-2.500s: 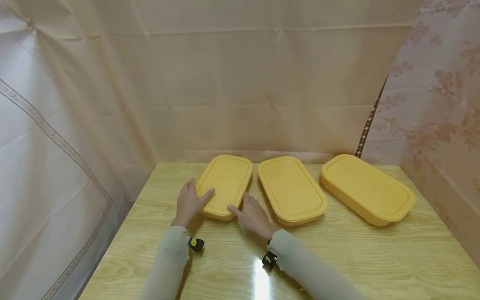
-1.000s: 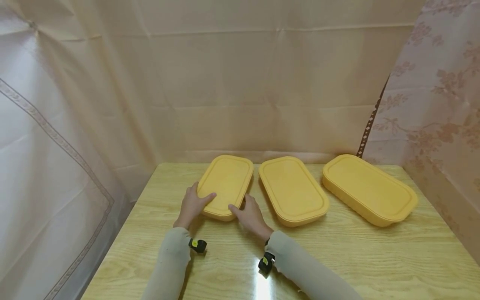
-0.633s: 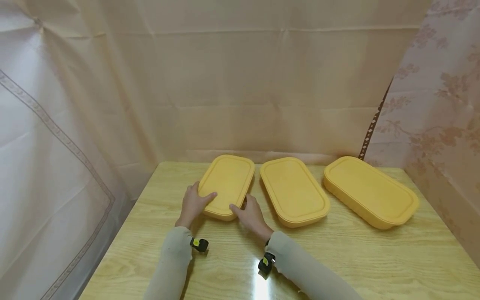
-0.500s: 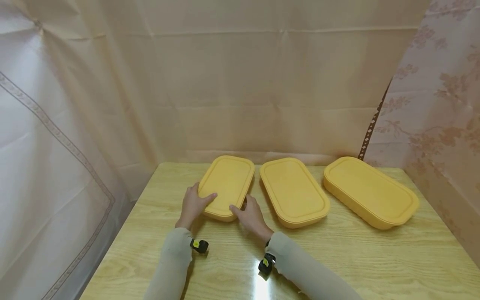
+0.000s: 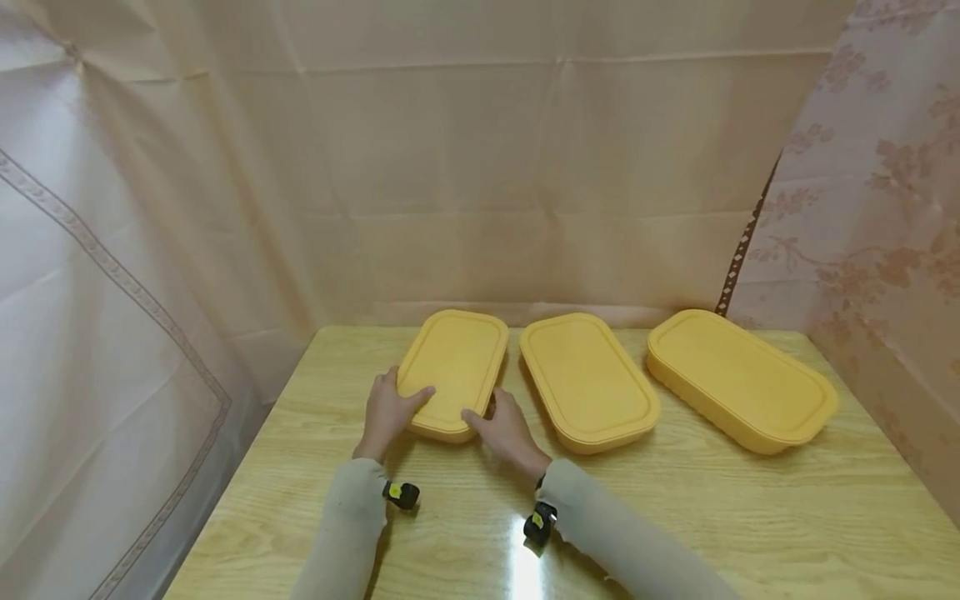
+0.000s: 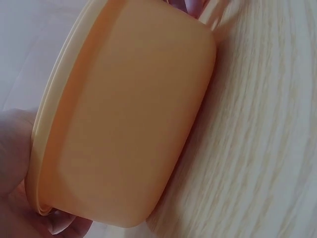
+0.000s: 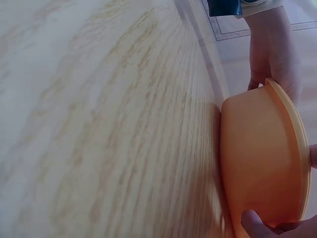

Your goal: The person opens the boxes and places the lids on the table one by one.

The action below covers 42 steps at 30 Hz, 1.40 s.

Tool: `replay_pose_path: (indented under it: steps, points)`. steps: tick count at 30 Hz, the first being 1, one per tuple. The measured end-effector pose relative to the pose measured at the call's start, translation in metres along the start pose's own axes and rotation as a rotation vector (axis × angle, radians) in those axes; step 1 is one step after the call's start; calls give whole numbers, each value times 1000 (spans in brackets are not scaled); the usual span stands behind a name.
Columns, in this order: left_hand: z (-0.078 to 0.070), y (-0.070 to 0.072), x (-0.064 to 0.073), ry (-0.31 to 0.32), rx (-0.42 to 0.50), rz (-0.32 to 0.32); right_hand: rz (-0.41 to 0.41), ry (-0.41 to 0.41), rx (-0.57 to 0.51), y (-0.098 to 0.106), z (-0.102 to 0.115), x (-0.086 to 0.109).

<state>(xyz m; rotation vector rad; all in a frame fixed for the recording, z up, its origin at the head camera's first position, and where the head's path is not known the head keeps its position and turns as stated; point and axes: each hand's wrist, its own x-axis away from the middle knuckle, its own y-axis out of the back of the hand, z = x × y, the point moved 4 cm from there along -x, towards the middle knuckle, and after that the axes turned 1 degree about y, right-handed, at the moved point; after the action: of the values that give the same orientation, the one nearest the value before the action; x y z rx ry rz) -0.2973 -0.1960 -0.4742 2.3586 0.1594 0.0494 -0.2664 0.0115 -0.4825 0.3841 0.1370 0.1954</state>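
Note:
A yellow lidded food container (image 5: 453, 354) sits on the table at the left of a row of three. My left hand (image 5: 385, 417) grips its left side near the front, thumb across the lid. In the left wrist view, fingers (image 6: 62, 220) of that hand curl under the lid's rim. On the right front corner, my right hand (image 5: 512, 437) holds it with the thumb on the lid's edge and the other fingers down the side. The right wrist view shows a fingertip (image 7: 251, 218) against the container's wall (image 7: 257, 148). The lid covers whatever is inside.
Two similar yellow containers stand to the right, one in the middle (image 5: 588, 379) and one at the far right (image 5: 742, 379). All are on a wood-grain table (image 5: 450, 542) near its back edge. Beige cloth (image 5: 480, 167) hangs behind, with patterned cloth (image 5: 900, 208) at the right.
The left fingers have come down along the container's side, and the right fingers have drawn in against it. The containers keep their places; the view shifts slightly.

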Motion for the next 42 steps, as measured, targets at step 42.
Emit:
replay_pose_path:
  steps: [42]
  points:
    - [1, 32, 2, 79, -4, -165, 93, 3, -33, -10, 17, -40]
